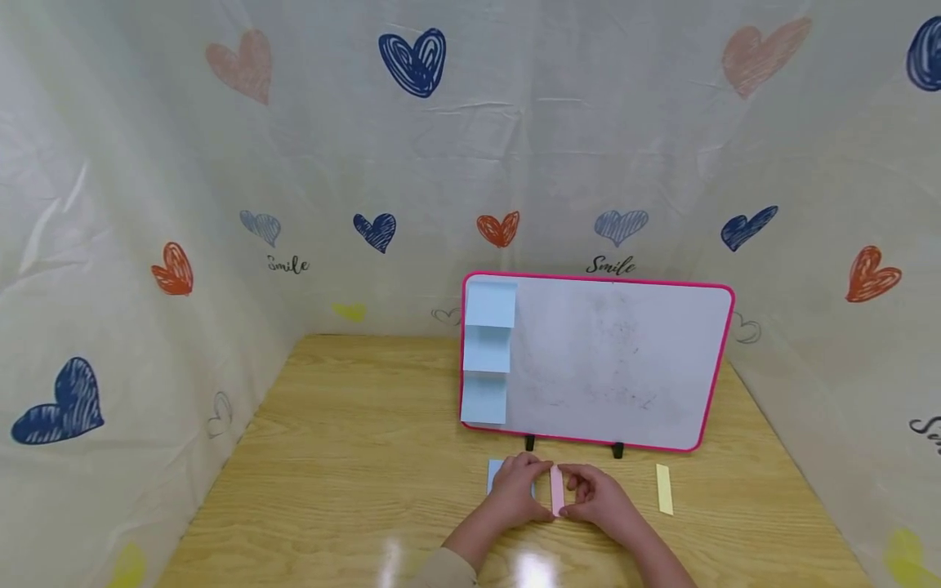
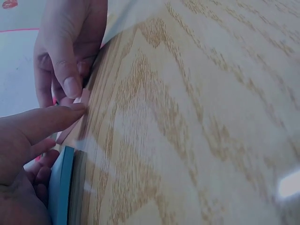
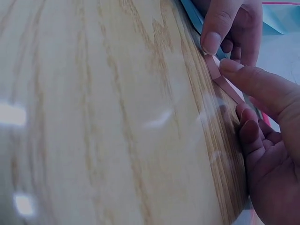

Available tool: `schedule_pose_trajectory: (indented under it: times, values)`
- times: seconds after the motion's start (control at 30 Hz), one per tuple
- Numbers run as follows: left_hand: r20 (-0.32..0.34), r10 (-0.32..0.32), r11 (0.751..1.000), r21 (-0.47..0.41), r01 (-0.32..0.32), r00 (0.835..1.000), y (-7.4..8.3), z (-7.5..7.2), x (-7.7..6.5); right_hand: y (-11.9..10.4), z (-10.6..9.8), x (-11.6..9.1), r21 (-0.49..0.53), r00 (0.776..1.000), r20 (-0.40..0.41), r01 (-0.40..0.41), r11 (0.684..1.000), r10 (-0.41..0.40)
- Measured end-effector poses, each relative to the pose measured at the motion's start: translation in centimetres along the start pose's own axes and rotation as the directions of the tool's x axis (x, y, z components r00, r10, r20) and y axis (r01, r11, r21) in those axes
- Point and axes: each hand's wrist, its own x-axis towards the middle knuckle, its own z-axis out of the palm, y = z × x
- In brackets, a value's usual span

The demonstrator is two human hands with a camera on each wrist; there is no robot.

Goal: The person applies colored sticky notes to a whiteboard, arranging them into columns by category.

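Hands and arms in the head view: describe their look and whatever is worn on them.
The left hand and right hand are bare, with no gloves, rings or markings visible. A plain beige sleeve shows on the left arm, ending short of the wrist. The right forearm is uncovered as far as the picture shows. No cables are visible.

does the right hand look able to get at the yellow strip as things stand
Probably yes: nothing shows between the right hand and the yellow strip, though its fingers are at the pink strip.
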Motion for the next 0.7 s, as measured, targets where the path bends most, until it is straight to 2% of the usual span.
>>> schedule_pose_trajectory:
  times: [0.37, 0.53, 0.7]
  values:
    - [0.013, -0.014, 1.0, -0.021, 0.014, 1.0, 0.21, -0.33, -0.05, -0.49, -0.2, 0.56, -0.05, 0.999, 0.043, -0.007, 0.999, 0.009]
    - [0.005, -0.004, 1.0, -0.017, 0.004, 1.0, 0.17, -0.39, -0.01, -0.4, -0.17, 0.75, -0.066, 0.999, 0.032, -0.009, 0.998, 0.012]
    - [0.031, -0.003, 1.0, -0.031, 0.004, 1.0, -0.09, -0.44, 0.19, -0.17, -0.02, 0.85, -0.065, 1.0, 0.014, -0.023, 0.998, 0.024]
